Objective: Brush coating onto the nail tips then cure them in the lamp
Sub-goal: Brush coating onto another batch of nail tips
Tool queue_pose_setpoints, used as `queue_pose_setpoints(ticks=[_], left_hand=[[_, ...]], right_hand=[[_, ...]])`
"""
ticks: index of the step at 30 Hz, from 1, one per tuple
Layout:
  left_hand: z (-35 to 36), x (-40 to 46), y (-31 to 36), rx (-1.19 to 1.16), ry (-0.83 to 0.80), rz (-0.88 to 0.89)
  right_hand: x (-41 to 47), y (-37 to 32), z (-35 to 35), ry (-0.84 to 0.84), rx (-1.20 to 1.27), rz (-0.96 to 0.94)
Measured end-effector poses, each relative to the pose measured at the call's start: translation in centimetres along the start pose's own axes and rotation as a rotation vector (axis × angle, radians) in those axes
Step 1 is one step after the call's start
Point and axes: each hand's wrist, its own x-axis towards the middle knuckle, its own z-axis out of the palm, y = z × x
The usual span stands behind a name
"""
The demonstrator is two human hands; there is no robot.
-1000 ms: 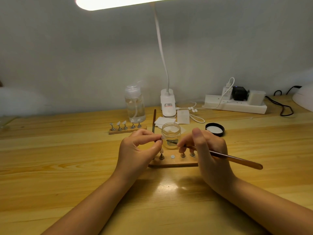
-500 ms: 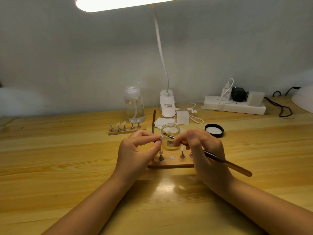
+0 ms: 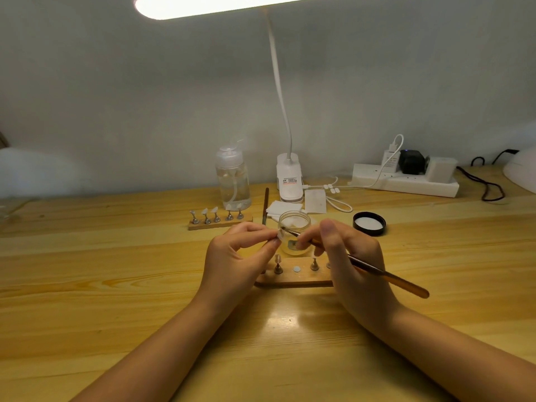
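- The right hand [image 3: 352, 256] hides the right end of the near wooden holder [image 3: 293, 278].
- The nail tip [image 3: 280, 235] pinched by the left hand [image 3: 236, 256] is too small to tell whether it is coated.
- The white dome [image 3: 522, 169] is cut off by the right edge.
- The label on the lamp base [image 3: 289, 181] is unreadable.
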Motion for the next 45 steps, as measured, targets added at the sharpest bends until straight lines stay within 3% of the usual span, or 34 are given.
queue_pose_setpoints(ticks=[5,12,19,24,31,37,45], left_hand=[[-0.18,-0.15,-0.02,-0.004,0.01,0.008],[-0.13,-0.03,0.05,0.003,0.015,0.025],[-0.12,0.02,-0.01,0.004,0.022,-0.001],[-0.12,-0.06,0.05,-0.021,0.031,-0.032],[-0.04,0.08,-0.18,-0.021,0.034,-0.059],[-0.04,0.03,0.0,-0.038,0.033,-0.065],[-0.03,0.05,-0.08,-0.039,0.032,-0.073]], right_hand=[[-0.43,-0.07,-0.41,0.011,0.119,0.048],[0.08,-0.28,0.13,-0.016,0.063,0.059],[-0.27,-0.22,-0.07,0.011,0.179,0.084],[-0.04,-0.29,0.02,0.0,0.096,0.079],[-0.29,-0.2,0.0,0.001,0.206,0.138],[0.11,-0.25,0.22,-0.009,0.105,0.105],[-0.37,-0.28,0.03,-0.024,0.205,0.085]])
